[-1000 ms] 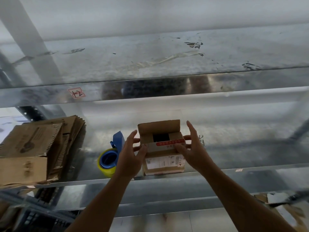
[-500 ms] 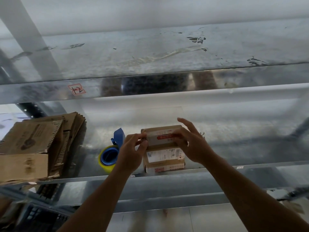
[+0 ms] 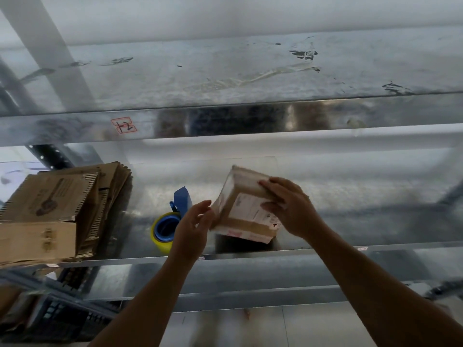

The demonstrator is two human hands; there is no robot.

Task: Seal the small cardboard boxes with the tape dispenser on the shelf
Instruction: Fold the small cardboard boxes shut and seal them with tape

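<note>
**Head view: box shut by hand, tape not on yet**

Head cam, centre of frame: small cardboard box (image 3: 246,211) is tilted up on one edge over the metal shelf (image 3: 350,204), its lower edge at or just above the shelf surface; can't tell if it touches. Flaps look folded shut, no opening visible. Contents: hidden, can't say what's inside, if anything. White label w/ print on the face toward the cam, red-printed strip along the lower edge.

Right hand (image 3: 292,209) grips the box's right side, fingers curled over the top edge, thumb on the label face. Left hand (image 3: 194,221) is part-open, fingers loosely spread, at the box's left edge, touching or nearly so; not clamped on anything as far as I can see.

Tape dispenser (image 3: 172,219) sits on the shelf just left of the left hand, lower-centre-left: blue handle up, yellow roll w/ blue core. Nobody's holding it.

Progress, my read: flap-closing done for this box, sealing itself not started, since no fresh tape strip is being laid and the dispenser is untouched. Left to do: pick up dispenser, run tape over the seam, cut, then any other boxes.

Left of frame: stack of flattened cardboard (image 3: 57,209) on the same shelf, all folded flat, holding nothing. Only one made-up box in sight.
</note>
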